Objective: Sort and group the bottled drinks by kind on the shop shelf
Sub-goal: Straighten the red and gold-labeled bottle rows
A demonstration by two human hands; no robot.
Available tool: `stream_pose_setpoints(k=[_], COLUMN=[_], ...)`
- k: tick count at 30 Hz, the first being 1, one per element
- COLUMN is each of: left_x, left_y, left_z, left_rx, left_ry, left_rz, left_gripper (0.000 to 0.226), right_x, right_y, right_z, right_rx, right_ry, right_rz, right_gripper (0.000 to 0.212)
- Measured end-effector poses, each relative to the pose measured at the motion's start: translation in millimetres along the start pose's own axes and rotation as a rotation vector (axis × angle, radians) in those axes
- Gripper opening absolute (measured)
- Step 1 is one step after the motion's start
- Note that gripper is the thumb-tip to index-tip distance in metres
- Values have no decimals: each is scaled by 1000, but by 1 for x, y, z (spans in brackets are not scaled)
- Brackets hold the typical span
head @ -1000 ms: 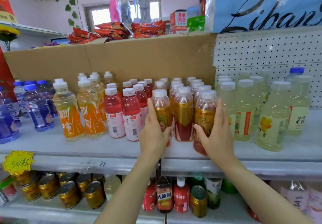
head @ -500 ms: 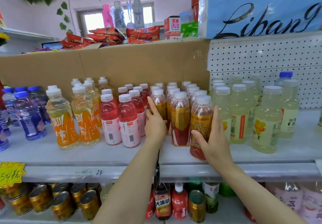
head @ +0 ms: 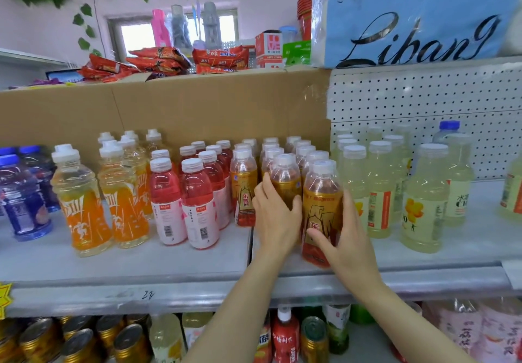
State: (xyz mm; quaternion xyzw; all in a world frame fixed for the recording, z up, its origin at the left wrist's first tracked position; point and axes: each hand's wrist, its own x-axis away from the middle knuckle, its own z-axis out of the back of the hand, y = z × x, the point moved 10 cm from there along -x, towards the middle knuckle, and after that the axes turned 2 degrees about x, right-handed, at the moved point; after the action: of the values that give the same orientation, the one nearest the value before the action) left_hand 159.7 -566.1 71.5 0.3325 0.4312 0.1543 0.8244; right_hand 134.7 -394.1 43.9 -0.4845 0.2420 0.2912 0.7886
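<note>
Around the front gold-labelled bottle [head: 322, 210] my right hand [head: 343, 241] curls, thumb across the label; my left hand [head: 275, 215] has shifted from the left column to wrap the middle bottle [head: 285, 179] beside it. That pair is being squared into the gold block on the shelf [head: 127, 261], between red drinks [head: 197, 204] and pale ones [head: 380, 190]. Both stand upright, caps up.

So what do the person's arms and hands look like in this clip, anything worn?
Both forearms come up bare from the bottom edge, with no sleeve in view. The left hand and right hand carry no gloves, rings, watch or bracelet that the picture shows. Fingers are uncovered.
</note>
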Motion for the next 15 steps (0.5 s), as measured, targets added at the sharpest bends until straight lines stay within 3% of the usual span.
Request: stream_pose_setpoints(k=[4, 11, 15], left_x=[-9, -11, -12], left_y=[-6, -39, -47], left_z=[-4, 42, 55], left_rx=[-50, -181, -191], left_ry=[-66, 113, 145], left_rz=[13, 127, 151], left_gripper=[91, 102, 96], right_x=[4, 5, 4], right_y=[3, 4, -2], right_z=[2, -2, -11], right_rx=[-2, -55, -68], right_ry=[13, -18, -44], right_rz=[-38, -68, -73], right_gripper=[90, 86, 85])
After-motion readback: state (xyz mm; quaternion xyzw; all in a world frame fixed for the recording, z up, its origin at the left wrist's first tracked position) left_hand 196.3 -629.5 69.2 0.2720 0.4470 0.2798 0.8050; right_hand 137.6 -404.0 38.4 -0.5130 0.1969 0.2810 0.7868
